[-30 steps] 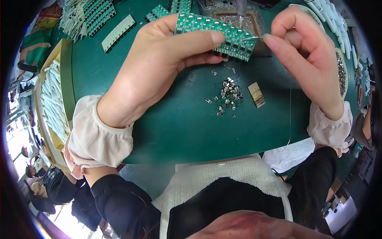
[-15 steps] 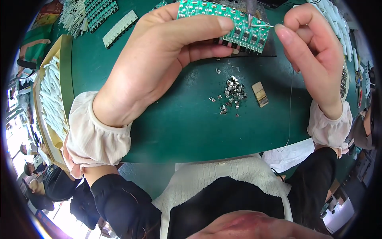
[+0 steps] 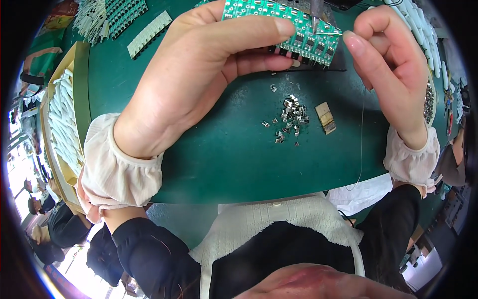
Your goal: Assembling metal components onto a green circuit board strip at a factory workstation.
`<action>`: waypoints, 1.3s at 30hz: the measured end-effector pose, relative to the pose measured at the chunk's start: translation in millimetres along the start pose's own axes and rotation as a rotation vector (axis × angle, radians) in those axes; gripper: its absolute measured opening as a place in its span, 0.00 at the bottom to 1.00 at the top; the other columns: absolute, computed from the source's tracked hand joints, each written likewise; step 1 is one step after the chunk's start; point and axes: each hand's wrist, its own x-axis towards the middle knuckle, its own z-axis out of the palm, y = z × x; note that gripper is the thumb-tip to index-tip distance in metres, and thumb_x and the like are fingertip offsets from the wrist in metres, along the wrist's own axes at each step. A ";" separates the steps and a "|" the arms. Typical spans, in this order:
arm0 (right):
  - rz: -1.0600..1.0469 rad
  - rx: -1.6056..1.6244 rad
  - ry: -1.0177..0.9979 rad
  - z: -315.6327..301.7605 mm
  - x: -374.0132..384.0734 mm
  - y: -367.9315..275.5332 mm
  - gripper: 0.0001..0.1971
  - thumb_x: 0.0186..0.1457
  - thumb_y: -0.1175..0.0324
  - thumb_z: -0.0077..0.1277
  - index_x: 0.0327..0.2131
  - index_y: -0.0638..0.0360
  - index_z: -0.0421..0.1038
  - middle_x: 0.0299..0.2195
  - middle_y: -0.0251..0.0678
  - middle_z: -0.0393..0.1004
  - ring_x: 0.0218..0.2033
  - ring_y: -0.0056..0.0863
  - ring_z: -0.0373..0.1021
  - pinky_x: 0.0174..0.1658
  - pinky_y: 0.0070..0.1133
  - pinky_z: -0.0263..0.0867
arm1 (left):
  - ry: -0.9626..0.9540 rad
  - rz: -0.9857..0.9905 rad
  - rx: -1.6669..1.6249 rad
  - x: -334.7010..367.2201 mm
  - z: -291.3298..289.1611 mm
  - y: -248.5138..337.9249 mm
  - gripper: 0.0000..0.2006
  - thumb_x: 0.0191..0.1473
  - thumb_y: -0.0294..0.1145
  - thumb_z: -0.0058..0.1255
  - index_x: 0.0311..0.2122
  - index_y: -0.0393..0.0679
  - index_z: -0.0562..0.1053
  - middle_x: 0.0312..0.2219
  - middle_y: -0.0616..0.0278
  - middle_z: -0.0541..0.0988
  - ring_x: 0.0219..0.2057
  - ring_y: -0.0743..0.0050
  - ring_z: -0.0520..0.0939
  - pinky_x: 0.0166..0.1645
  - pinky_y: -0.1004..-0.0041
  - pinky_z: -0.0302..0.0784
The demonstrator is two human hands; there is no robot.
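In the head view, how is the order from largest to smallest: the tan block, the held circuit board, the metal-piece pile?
1. Circuit board, partly covered
2. Metal-piece pile
3. Tan block

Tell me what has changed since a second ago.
The left hand moved the green circuit board up and rightward in view, so the soldering iron tip now overlaps its face; the right hand followed, still pinching the solder wire. Nothing was taken or released. The small metal pieces and tan block stayed put.
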 end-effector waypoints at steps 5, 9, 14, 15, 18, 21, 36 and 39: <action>-0.026 -0.229 0.024 4.9 9.0 -2.8 0.06 0.61 0.77 0.54 0.35 0.62 0.65 0.24 0.26 0.66 0.21 0.10 0.59 0.25 0.14 0.51 | -0.003 -0.007 0.021 -1.1 2.4 0.2 0.12 0.62 0.29 0.55 0.48 0.38 0.77 0.42 0.60 0.84 0.41 0.74 0.85 0.48 0.71 0.85; -0.027 -0.498 0.060 -27.3 6.1 21.2 0.05 0.58 0.76 0.55 0.34 0.64 0.69 0.23 0.32 0.70 0.22 0.20 0.64 0.26 0.19 0.57 | -0.041 -0.039 0.008 -5.8 7.7 -0.3 0.10 0.61 0.29 0.56 0.47 0.38 0.78 0.41 0.60 0.84 0.41 0.74 0.85 0.48 0.72 0.84; 0.055 -0.907 0.161 -79.4 12.5 52.7 0.04 0.55 0.75 0.56 0.32 0.66 0.73 0.23 0.40 0.75 0.23 0.31 0.72 0.29 0.25 0.65 | -0.065 -0.094 0.115 -1.6 15.0 -5.6 0.08 0.61 0.27 0.57 0.44 0.38 0.78 0.39 0.60 0.84 0.39 0.74 0.85 0.46 0.73 0.83; 0.046 -0.977 0.166 -72.4 20.0 39.0 0.04 0.54 0.75 0.57 0.31 0.66 0.74 0.23 0.42 0.76 0.23 0.34 0.73 0.29 0.26 0.67 | -0.026 -0.114 0.200 -7.7 15.0 -5.0 0.08 0.60 0.25 0.58 0.43 0.38 0.77 0.38 0.60 0.84 0.38 0.74 0.85 0.45 0.73 0.83; 0.225 -0.983 0.118 -60.5 26.3 20.8 0.06 0.48 0.73 0.55 0.29 0.64 0.78 0.28 0.48 0.79 0.31 0.46 0.76 0.37 0.33 0.71 | -0.021 -0.134 0.261 -13.9 16.1 -5.8 0.09 0.58 0.22 0.60 0.43 0.37 0.77 0.36 0.61 0.84 0.35 0.78 0.84 0.44 0.75 0.81; 0.254 -1.011 0.050 -63.9 29.0 33.8 0.05 0.48 0.73 0.55 0.29 0.63 0.78 0.28 0.48 0.79 0.33 0.47 0.76 0.38 0.34 0.71 | -0.032 -0.155 0.378 -17.0 23.2 -0.7 0.08 0.55 0.19 0.61 0.41 0.35 0.78 0.35 0.62 0.84 0.33 0.82 0.83 0.42 0.77 0.79; 0.135 -1.042 0.160 -58.0 26.1 39.9 0.07 0.49 0.70 0.57 0.30 0.65 0.77 0.27 0.50 0.77 0.31 0.47 0.76 0.38 0.35 0.71 | -0.338 0.537 0.945 -20.7 28.2 -15.1 0.11 0.51 0.14 0.58 0.41 0.33 0.79 0.39 0.51 0.81 0.39 0.62 0.83 0.45 0.71 0.77; 0.237 -0.772 0.204 -54.1 27.9 31.5 0.06 0.52 0.72 0.57 0.30 0.66 0.77 0.25 0.43 0.78 0.27 0.33 0.76 0.35 0.27 0.71 | -0.327 0.713 1.034 -23.0 27.9 -16.6 0.15 0.47 0.13 0.58 0.42 0.32 0.79 0.40 0.49 0.81 0.39 0.57 0.83 0.44 0.69 0.79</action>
